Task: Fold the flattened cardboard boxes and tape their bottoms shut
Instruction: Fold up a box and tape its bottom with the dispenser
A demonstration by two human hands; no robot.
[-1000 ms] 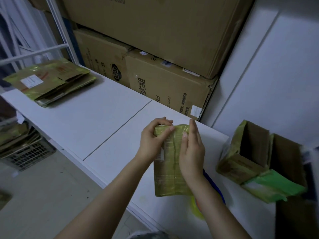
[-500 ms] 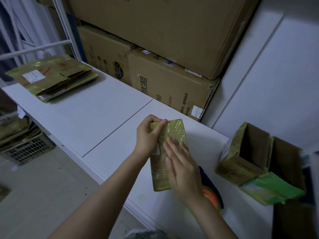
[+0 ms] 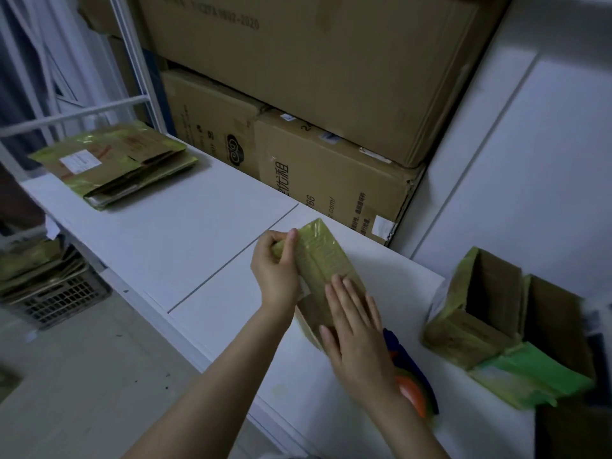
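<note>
Centre of frame: the person is holding a small green-taped box (image 3: 319, 260) over the white tabletop (image 3: 185, 233), near its front edge; can't tell whether the box's lower end is touching the surface. Left hand (image 3: 276, 273) is gripping the box's far-left corner, fingers curled round the edge, thumb lying on the upper face. Right hand (image 3: 356, 329) is lying flat on the near part of that face, fingers straight and slightly spread, pressing, not gripping. A blue-and-orange object (image 3: 414, 389) is sitting on the tabletop just right of the box, partly hidden under the right wrist. Right of frame: two erected boxes (image 3: 480, 309) are lying side by side, open ends showing. Upper left: a stack of flattened boxes (image 3: 112, 164) is resting on the tabletop, well apart from the hands. Large brown cartons (image 3: 314, 77) are sitting stacked behind the tabletop
</note>
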